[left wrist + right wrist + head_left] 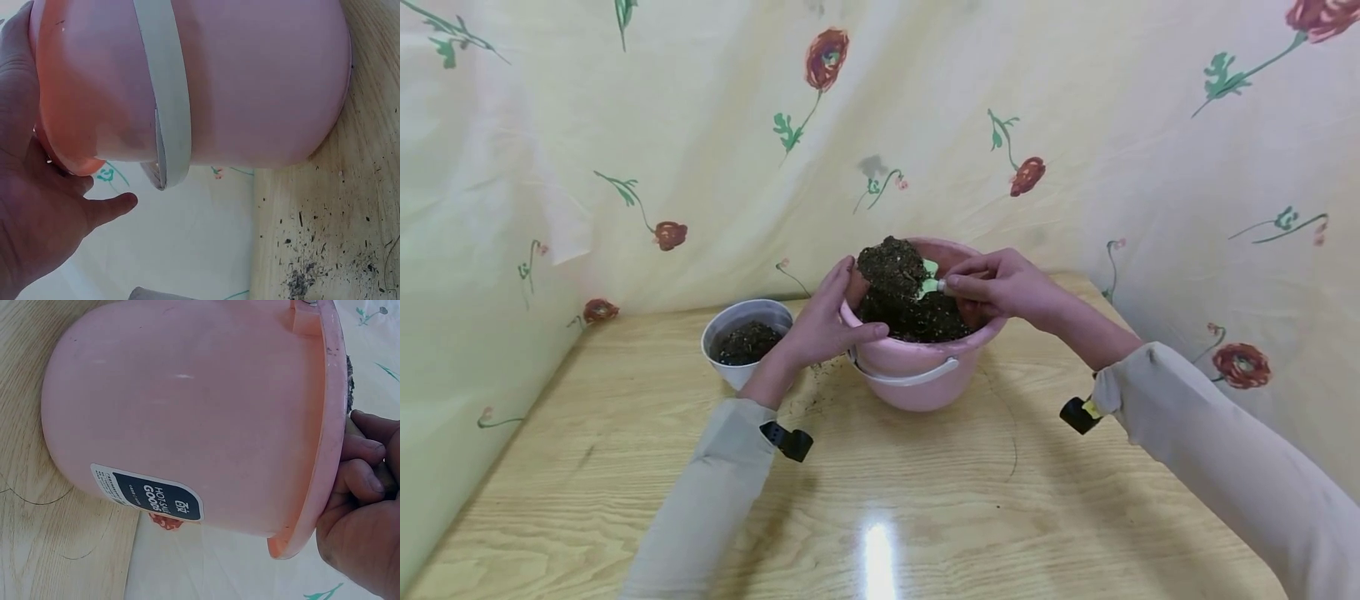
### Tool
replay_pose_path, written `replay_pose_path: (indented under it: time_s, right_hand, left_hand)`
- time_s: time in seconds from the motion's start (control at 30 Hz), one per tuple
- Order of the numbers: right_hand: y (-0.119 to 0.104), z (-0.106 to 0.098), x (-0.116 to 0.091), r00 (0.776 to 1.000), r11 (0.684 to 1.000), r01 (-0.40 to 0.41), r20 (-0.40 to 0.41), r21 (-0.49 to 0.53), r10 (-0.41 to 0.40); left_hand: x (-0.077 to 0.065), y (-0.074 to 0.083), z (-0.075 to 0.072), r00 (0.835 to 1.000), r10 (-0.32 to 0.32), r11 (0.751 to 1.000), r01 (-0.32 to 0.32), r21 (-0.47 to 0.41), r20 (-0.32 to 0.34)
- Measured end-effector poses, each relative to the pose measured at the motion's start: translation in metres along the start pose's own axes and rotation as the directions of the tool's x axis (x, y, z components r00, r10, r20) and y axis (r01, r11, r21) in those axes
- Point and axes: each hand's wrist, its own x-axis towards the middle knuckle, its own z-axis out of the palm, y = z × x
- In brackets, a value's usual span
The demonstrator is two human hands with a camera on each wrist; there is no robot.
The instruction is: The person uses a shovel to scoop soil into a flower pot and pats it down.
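A pink bucket [917,379] with dark soil [910,321] inside stands upright on the table. My left hand [826,327] holds its rim at the left, the thumb across the front edge; in the left wrist view that hand [37,212] lies beside the rim. Over the bucket, my right hand [1003,287] grips the handle of a small light green trowel [931,285], its blade largely covered by a heaped clump of soil [892,265]. The right wrist view shows curled fingers [362,481] near the rim; there the bucket wall hides the trowel blade.
A white pot [718,325] holding soil [748,342] stands left of the bucket, partly behind my left forearm. Soil crumbs [300,278] lie on the wooden table [925,500] between them. The bucket's white handle [910,377] hangs down in front. Flowered cloth [715,125] hangs behind and at both sides.
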Motion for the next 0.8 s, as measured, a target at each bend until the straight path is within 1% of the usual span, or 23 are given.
replay_pose_path:
  time_s: [0.17,0.27,0.33,0.37,0.43,0.47,0.53,0.6,0.67,0.7,0.73,0.8]
  right_hand:
    - [0.0,0.001,0.001,1.0,1.0,-0.007,-0.004,0.003,0.007]
    - [0.0,0.001,0.001,1.0,1.0,0.001,-0.011,0.004,-0.001]
    - [0.0,0.001,0.001,1.0,1.0,0.009,-0.013,0.011,-0.009]
    - [0.0,0.001,0.001,1.0,1.0,0.013,-0.014,0.014,-0.013]
    - [0.0,0.001,0.002,1.0,1.0,0.017,-0.014,0.022,-0.017]
    - [0.001,0.001,0.002,1.0,0.999,0.019,-0.012,0.026,-0.018]
    - [0.001,0.001,0.002,1.0,0.999,0.019,-0.01,0.03,-0.018]
    - [0.0,0.001,0.002,1.0,0.999,0.017,-0.009,0.027,-0.017]
    - [0.0,0.002,0.002,1.0,1.0,0.01,-0.012,0.023,-0.01]
    - [0.0,0.002,0.002,1.0,1.0,0.007,-0.015,0.02,-0.007]
    - [0.0,0.002,0.002,1.0,1.0,0.004,-0.016,0.02,-0.004]
    - [0.0,0.002,0.002,1.0,1.0,-0.002,-0.018,0.023,0.002]
  left_hand:
    - [-0.001,0.001,-0.002,1.0,0.002,1.0,-0.002,0.002,0.007]
    - [-0.002,0.003,-0.006,0.999,0.021,1.0,-0.022,0.022,0.026]
    - [-0.002,0.004,-0.009,0.999,0.033,0.998,-0.035,0.052,0.037]
    - [-0.002,0.005,-0.01,0.998,0.046,0.996,-0.049,0.073,0.042]
    - [-0.002,0.006,-0.013,0.997,0.052,0.991,-0.057,0.123,0.049]
    - [-0.003,0.007,-0.014,0.997,0.058,0.985,-0.065,0.16,0.05]
    - [-0.004,0.008,-0.017,0.996,0.074,0.963,-0.086,0.256,0.056]
    - [-0.005,0.01,-0.019,0.994,0.086,0.931,-0.102,0.351,0.061]
    - [-0.005,0.011,-0.021,0.993,0.1,0.893,-0.118,0.434,0.065]
    - [-0.006,0.011,-0.021,0.993,0.101,0.878,-0.121,0.463,0.068]
    - [-0.006,0.011,-0.022,0.992,0.1,0.87,-0.122,0.478,0.07]
    - [-0.007,0.01,-0.022,0.992,0.098,0.865,-0.124,0.486,0.078]
